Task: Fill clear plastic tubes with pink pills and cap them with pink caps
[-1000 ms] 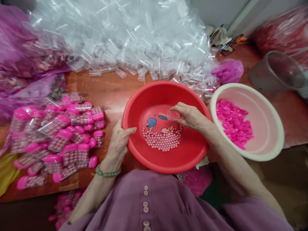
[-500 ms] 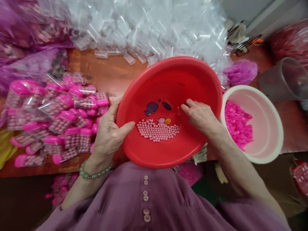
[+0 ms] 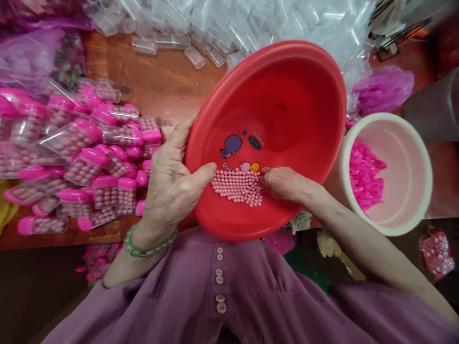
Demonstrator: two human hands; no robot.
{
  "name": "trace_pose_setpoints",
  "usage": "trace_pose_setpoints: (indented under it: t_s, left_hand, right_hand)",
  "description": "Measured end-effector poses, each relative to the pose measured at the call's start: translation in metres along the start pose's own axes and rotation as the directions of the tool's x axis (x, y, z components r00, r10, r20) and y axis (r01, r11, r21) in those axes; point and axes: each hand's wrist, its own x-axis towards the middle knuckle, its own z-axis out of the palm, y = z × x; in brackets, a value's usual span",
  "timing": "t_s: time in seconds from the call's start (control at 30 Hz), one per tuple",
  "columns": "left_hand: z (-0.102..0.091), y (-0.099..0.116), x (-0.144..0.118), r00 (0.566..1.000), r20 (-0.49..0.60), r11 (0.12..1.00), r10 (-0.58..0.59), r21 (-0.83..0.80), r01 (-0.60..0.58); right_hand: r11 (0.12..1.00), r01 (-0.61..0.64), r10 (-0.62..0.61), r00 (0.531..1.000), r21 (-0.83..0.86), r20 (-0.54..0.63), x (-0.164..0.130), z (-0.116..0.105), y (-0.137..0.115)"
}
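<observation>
My left hand [image 3: 175, 179] grips the left rim of a red plastic basin [image 3: 287, 210], its thumb over the edge and its fingers behind the outside wall. The basin is tilted toward me. Small pink beads [image 3: 236, 186] lie in a single layer at its lower side, below a printed duck picture [image 3: 233, 145]. Inside the basin, my right hand [image 3: 285, 184] is closed, fingertips at the right edge of the beads. Whatever those fingers hold is hidden.
Clear boxes with pink caps [image 3: 103, 186], filled with beads, pile up at left. Many clear plastic boxes [image 3: 244, 24] lie behind the basin. To the right stand a white tub [image 3: 412, 191] holding pink plastic pieces [image 3: 366, 174], and a grey container [image 3: 433, 110].
My right hand has moved left and down to the beads; a faint clear edge showed at its fingertips before. The basin is tilted more, and the view has shifted.
</observation>
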Motion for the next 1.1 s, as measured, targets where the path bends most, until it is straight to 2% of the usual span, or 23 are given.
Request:
trace_pose_setpoints:
  t_s: [0.2,0.33,0.5,0.63,0.73,0.83,1.0,1.1]
  left_hand:
    - [0.004,0.002,-0.009,0.995,0.038,0.994,0.087,0.065,-0.089]
    - [0.002,0.003,-0.015,1.000,0.015,0.995,0.009,0.100,-0.010]
    - [-0.002,-0.001,-0.023,1.000,-0.012,0.986,-0.006,0.169,0.008]
    - [-0.006,-0.008,-0.026,0.999,-0.029,0.988,-0.020,0.150,0.024]
    - [-0.009,-0.012,-0.026,0.999,-0.032,0.994,-0.033,0.105,0.036]
    - [-0.012,-0.016,-0.026,0.998,-0.043,0.995,-0.053,0.085,0.057]
    - [-0.017,-0.023,-0.023,0.995,-0.078,0.998,-0.063,0.016,0.064]
    - [-0.021,-0.028,-0.015,0.995,-0.076,0.997,-0.063,-0.051,0.059]
  right_hand:
    - [0.955,0.161,-0.165,0.986,0.250,-0.004,0.008,0.002,-0.021]
    - [0.913,0.217,-0.205,0.976,0.346,-0.070,0.016,-0.003,-0.043]
    - [0.858,0.268,-0.185,0.957,0.438,-0.223,0.027,-0.007,-0.067]
    - [0.776,0.387,-0.181,0.893,0.498,-0.412,0.038,-0.004,-0.073]
    - [0.682,0.477,-0.190,0.848,0.555,-0.495,0.047,0.002,-0.074]
    - [0.582,0.524,-0.177,0.829,0.623,-0.531,0.054,0.005,-0.076]
    - [0.438,0.517,-0.117,0.844,0.736,-0.523,0.054,0.001,-0.078]
    - [0.410,0.514,-0.055,0.838,0.754,-0.542,0.049,-0.008,-0.076]
